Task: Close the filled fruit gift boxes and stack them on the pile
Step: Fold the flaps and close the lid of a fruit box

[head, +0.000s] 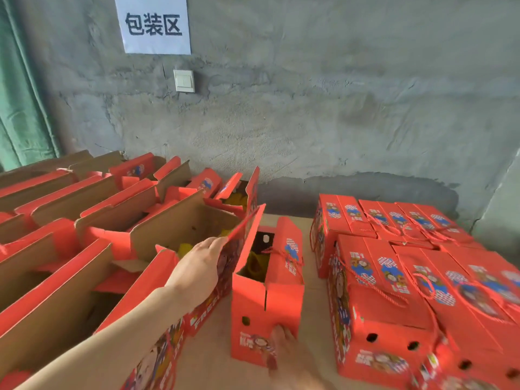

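Note:
A red fruit gift box (267,302) stands in the middle of the table with its top partly open, yellow fruit showing in the gap. My right hand (287,347) is blurred and touches its near end wall. My left hand (199,268) grips the raised red flap of an open box (180,235) just left of it. The pile of closed red boxes (422,277) with rope handles stands on the right.
Several open red boxes (70,220) with brown insides fill the left side in rows. A strip of bare tabletop (213,361) runs between them and the middle box. A grey concrete wall (309,108) with a paper sign and a switch rises behind.

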Available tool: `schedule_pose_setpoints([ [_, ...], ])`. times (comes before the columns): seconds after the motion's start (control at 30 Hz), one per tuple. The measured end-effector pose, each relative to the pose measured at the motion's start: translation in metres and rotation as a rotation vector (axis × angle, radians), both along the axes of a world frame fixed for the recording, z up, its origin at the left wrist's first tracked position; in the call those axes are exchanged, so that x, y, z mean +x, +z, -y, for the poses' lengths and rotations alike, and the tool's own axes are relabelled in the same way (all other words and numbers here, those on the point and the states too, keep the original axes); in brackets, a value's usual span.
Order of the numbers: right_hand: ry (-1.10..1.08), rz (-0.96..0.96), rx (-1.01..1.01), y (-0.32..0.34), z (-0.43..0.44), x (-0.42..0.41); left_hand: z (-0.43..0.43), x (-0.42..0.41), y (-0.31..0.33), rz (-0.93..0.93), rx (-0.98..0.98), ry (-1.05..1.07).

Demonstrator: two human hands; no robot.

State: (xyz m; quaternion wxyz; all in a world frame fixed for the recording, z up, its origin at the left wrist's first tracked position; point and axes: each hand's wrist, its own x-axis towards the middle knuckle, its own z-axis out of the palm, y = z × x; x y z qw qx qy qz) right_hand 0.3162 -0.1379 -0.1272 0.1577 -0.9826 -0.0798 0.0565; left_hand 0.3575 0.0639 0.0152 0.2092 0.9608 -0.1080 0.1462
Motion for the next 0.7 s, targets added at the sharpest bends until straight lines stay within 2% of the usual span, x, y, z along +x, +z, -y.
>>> schedule_pose_setpoints([
  [0.2,0.013,0.058,0.237,0.018,0.049,-0.108,-0.001,-0.073,-0.008,-0.072,-0.087,-0.008],
  [0.3,-0.098,-0.006,0.361,0.02,0.076,-0.15,0.0,-0.104,-0.021,-0.092,-0.093,-0.041],
  [0.4,-0.12,-0.102,0.365,0.022,0.107,-0.187,0.004,-0.128,-0.033,-0.075,-0.192,-0.015],
  [0.53,-0.096,-0.108,0.393,0.033,0.155,-0.224,0.012,-0.149,-0.047,-0.059,-0.444,0.106],
  [0.63,-0.158,-0.1,0.329,0.04,0.183,-0.239,0.015,-0.155,-0.056,-0.273,-0.724,0.159],
  [0.7,-0.312,-0.018,0.401,0.038,0.194,-0.243,0.02,-0.156,-0.06,-0.448,-0.962,0.148],
])
